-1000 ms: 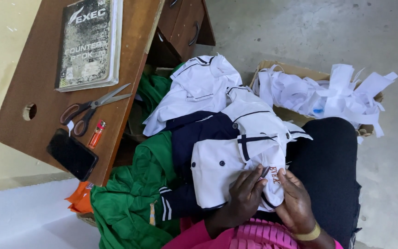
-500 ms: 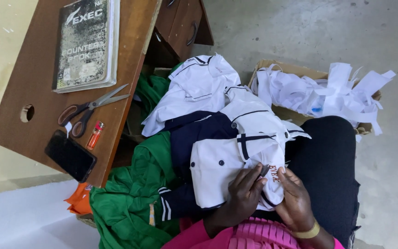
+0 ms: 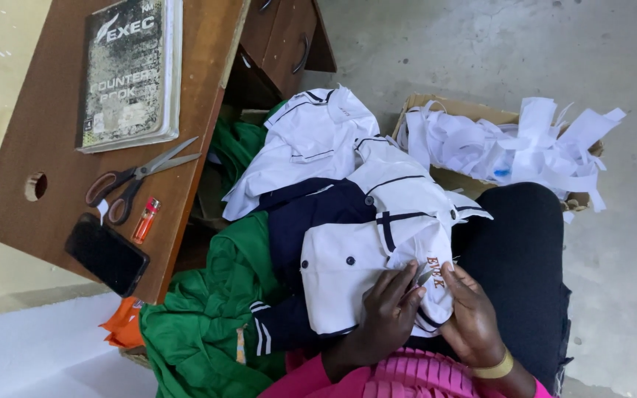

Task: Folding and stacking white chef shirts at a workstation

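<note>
White shirt (image 3: 363,258) lay on lap, embroidered patch under both hands. Left hand (image 3: 388,309) pinched cloth flat; right hand (image 3: 470,313) closed on small metal tool, type unclear. Best: cloth taut, tip shallow.

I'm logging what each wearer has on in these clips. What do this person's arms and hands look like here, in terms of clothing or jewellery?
Both hands are bare, without gloves. The left hand comes out of a bright pink ribbed sleeve at the bottom edge. The right hand has a yellow-gold band around the wrist, with the same pink fabric just behind it. No rings can be made out.
</note>
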